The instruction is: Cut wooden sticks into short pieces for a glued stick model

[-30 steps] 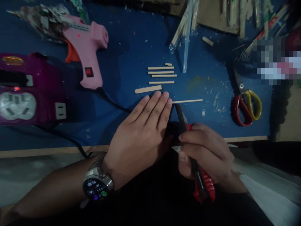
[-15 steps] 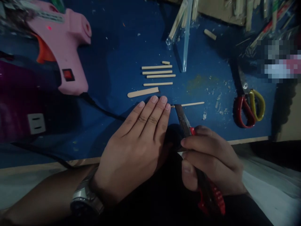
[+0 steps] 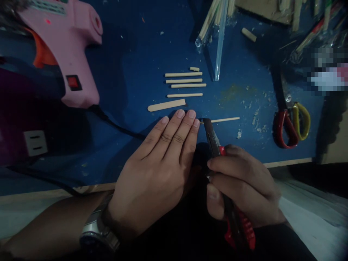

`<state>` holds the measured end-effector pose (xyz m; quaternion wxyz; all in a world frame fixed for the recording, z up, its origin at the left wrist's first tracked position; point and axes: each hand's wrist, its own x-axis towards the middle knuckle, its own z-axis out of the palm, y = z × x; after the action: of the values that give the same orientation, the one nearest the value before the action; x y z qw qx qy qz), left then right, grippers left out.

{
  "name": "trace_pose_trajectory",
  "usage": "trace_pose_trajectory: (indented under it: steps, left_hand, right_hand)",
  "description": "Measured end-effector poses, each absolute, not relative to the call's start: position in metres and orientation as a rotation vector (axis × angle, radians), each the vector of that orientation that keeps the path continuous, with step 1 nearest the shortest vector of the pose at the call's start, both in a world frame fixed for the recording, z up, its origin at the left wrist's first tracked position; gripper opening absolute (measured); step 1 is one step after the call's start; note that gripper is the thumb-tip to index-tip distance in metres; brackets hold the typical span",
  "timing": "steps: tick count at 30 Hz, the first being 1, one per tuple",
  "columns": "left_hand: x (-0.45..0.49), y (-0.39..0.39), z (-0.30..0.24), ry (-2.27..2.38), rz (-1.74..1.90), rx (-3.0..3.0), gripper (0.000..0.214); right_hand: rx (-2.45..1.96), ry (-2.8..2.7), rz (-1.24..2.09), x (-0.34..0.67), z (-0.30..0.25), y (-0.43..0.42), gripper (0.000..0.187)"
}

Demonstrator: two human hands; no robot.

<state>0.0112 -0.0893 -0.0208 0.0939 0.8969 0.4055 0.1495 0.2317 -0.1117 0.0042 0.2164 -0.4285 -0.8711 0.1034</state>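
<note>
On the blue table (image 3: 130,47), thin stick (image 3: 225,120): lying flat, crossed by the tip of the red-handled cutter (image 3: 211,139).
Right hand (image 3: 246,183): gripping the cutter.
Left hand (image 3: 159,168): laid flat, fingers straight, at the stick's left end.
Short sticks (image 3: 184,81): lined up beyond it.
Glue gun (image 3: 72,50): farther left.
Scissors (image 3: 288,98): farther right.

At the upper left, a pink plastic glue gun (image 3: 67,47) with an orange trigger and red switch; lies on the blue tabletop (image 3: 146,47), trails a black cord (image 3: 116,127). Below, in shadow, a purple box (image 3: 12,116) with a white two-slot socket (image 3: 35,143). At the right, metal scissors (image 3: 288,98) with one red and one yellow handle. Along the top, pale sticks in clear plastic wrapping (image 3: 210,22), near brown cardboard (image 3: 259,11).
</note>
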Motion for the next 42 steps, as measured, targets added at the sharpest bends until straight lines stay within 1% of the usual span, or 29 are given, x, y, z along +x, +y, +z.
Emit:
trace_pose_trajectory:
  steps: [4,6,9,13,20,26,31,38,42]
  left_hand:
    - [0.012,-0.09,-0.021,1.211,0.462,2.631,0.066]
    - [0.012,-0.09,-0.021,1.218,0.466,2.634,0.065]
    - [0.013,-0.089,-0.022,1.225,0.471,2.645,0.065]
    - [0.012,-0.089,-0.023,1.221,0.468,2.686,0.066]
    - [0.014,-0.09,-0.025,1.21,0.475,2.651,0.069]
    - [0.016,-0.089,-0.027,1.212,0.496,2.661,0.07]
    - [0.016,-0.088,-0.027,1.193,0.477,2.641,0.071]
    - [0.017,-0.089,-0.029,1.208,0.511,2.69,0.071]
    - [0.017,-0.088,-0.028,1.202,0.48,2.649,0.071]
  right_hand:
    - [-1.166,-2.439,0.285,0.227,0.006,-0.109,0.016]
    - [-1.172,-2.398,0.286,0.225,0.008,-0.11,0.014]
    - [-1.191,-2.327,0.306,0.223,0.01,-0.11,0.015]
    - [-1.108,-2.324,0.35,0.221,0.006,-0.107,0.016]
    - [-1.035,-2.308,0.198,0.222,-0.013,-0.107,0.018]
    - [-0.95,-2.342,0.109,0.225,-0.016,-0.11,0.019]
    - [-0.929,-2.333,0.132,0.224,-0.017,-0.108,0.016]
    - [-0.93,-2.317,0.183,0.223,-0.017,-0.103,0.019]
    - [-0.932,-2.286,0.203,0.225,-0.018,-0.107,0.015]
